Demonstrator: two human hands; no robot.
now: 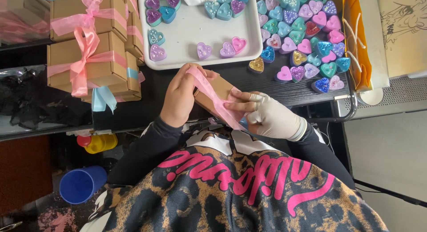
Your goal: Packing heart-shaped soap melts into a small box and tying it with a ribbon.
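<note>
Below your leopard-print top (231, 201), both hands clamp the ribbon (209, 92) across the box (213, 96): left hand (180, 98), right hand (267, 116); knotting likely needs tension.

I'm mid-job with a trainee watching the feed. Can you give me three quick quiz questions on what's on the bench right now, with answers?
1. True or false: the white tray is completely full of candles.
2. What does the left hand hold: A) blue cup B) pink ribbon C) scissors?
3. What covers part of the right hand?

Key:
1. False; much of it is bare.
2. B, the pink ribbon crossing the small cardboard box.
3. A whitish glove or wrap; the fingertips are bare.
</note>
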